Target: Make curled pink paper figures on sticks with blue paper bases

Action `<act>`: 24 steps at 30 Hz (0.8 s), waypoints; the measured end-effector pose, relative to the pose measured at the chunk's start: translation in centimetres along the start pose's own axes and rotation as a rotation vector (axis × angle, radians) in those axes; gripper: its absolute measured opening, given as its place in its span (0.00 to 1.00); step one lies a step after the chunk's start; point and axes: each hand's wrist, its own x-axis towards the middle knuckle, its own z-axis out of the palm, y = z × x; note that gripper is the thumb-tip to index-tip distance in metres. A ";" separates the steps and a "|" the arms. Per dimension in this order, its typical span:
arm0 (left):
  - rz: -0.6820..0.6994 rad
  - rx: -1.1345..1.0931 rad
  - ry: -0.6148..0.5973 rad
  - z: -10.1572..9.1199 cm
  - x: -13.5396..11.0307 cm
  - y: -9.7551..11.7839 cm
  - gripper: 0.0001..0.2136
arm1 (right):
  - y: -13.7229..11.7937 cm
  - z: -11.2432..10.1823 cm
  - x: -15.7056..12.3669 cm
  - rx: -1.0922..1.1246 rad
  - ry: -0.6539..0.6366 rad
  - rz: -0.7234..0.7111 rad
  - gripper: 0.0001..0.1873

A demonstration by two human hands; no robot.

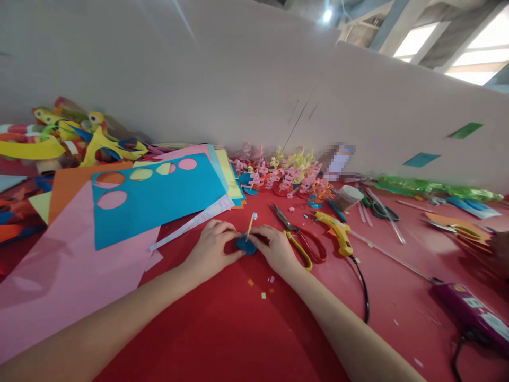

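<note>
A small round blue paper disc [247, 247] lies on the red table in front of me. From it rises a thin pale-yellow stick [250, 227], slightly tilted, with a whitish-pink curl at its tip. My left hand [214, 245] pinches the disc's left edge between thumb and fingers. On the other side, my right hand [276, 248] has its fingertips closed at the disc's right edge, close to the stick's foot. Just right of that hand lie scissors [300, 236] with red and yellow handles. A white paper strip [191, 223] lies beyond my left hand.
Blue card with round holes [167, 204] tops coloured sheets at left. Curled paper flowers [286, 175] stand at the back. A yellow glue gun [336, 231] and a purple corded tool [469, 310] lie right. Another person's hand [499, 246] shows at the right edge.
</note>
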 end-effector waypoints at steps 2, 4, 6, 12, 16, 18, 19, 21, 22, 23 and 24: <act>0.001 0.002 -0.004 0.0 0.0 0.0 0.12 | 0.0 0.0 0.0 -0.001 -0.006 0.001 0.06; 0.005 0.001 -0.001 0.0 0.0 0.0 0.12 | 0.0 -0.1 0.0 0.000 -0.009 0.002 0.06; 0.014 -0.001 0.006 0.0 0.0 -0.1 0.12 | 0.0 0.0 0.0 -0.001 -0.008 0.005 0.06; 0.023 -0.006 0.020 0.1 0.0 -0.2 0.12 | -0.1 0.1 -0.1 -0.011 -0.002 0.011 0.06; 0.009 -0.009 0.029 0.0 0.0 -0.1 0.11 | -0.2 0.1 -0.1 -0.015 0.006 0.013 0.06; 0.000 -0.037 0.057 -0.2 0.3 -0.1 0.11 | -0.3 0.0 0.0 -0.018 0.007 0.015 0.06; 0.000 -0.061 0.076 -0.3 0.5 0.0 0.11 | -0.3 0.0 0.0 -0.020 0.003 0.014 0.06; 0.009 -0.118 0.105 -0.4 0.9 0.1 0.09 | -0.4 0.0 0.0 -0.024 -0.004 0.009 0.07; 0.012 -0.146 0.114 -0.5 1.2 0.1 0.08 | -0.3 0.0 0.0 -0.024 -0.006 0.004 0.07; 0.015 -0.169 0.121 -0.4 1.4 0.2 0.07 | -0.3 0.0 0.0 -0.024 -0.005 0.000 0.08; 0.014 -0.187 0.128 -0.4 1.5 0.2 0.07 | -0.3 0.0 0.0 -0.022 -0.001 -0.003 0.08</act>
